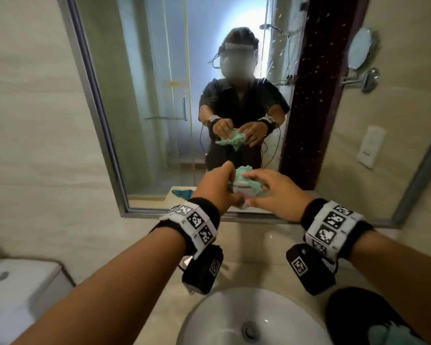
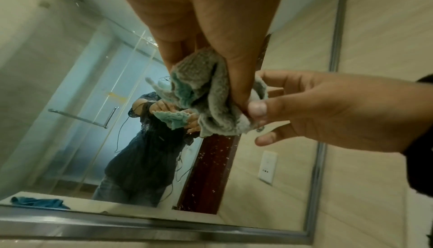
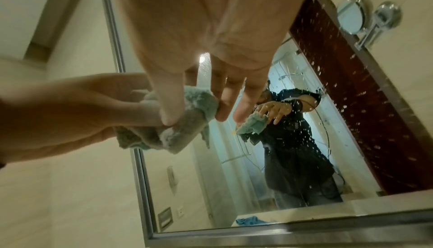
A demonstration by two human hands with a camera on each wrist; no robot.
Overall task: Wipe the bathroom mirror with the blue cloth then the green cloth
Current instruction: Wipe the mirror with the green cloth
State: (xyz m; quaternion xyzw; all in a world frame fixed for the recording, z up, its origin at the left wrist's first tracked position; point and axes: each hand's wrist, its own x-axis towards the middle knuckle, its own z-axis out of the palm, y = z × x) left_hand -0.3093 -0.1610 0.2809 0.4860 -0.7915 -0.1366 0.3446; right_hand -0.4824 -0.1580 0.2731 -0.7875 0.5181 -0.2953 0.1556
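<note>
Head view: both hands meet in front of the mirror [image 1: 159, 95], above the sink [image 1: 209, 319]. The left hand [image 1: 217, 188] and the right hand [image 1: 276, 190] both hold the bunched green cloth [image 1: 249, 180] between them. The cloth sits at the fingertips, clear of the glass. The blue cloth [image 1: 182, 193] shows only as a reflection low in the mirror, below and left of the grip, lying on a ledge and out of both hands.

Left wrist view: the left hand [image 2: 211, 39] has its fingers curled down, pinching the green cloth [image 2: 211, 104] from above. The right hand [image 2: 328, 111] comes in from the side, thumb and forefinger pinching the cloth's lower edge, other fingers loosely spread. The blue cloth [image 2: 39, 202] is reflected far below the grip.

Right wrist view: the right hand [image 3: 199, 39] pinches the green cloth [image 3: 187, 122] with thumb and forefinger, remaining fingers straight. The left hand [image 3: 70, 113] is wrapped round the other end. Droplets spot the mirror [image 3: 351, 94] right of the grip.

Judgement: the blue pass looks finished and the green-cloth step is starting, with the cloth being gathered or refolded. Next it needs settling into one hand as a flat pad and pressing to the glass, droplet area included.
</note>
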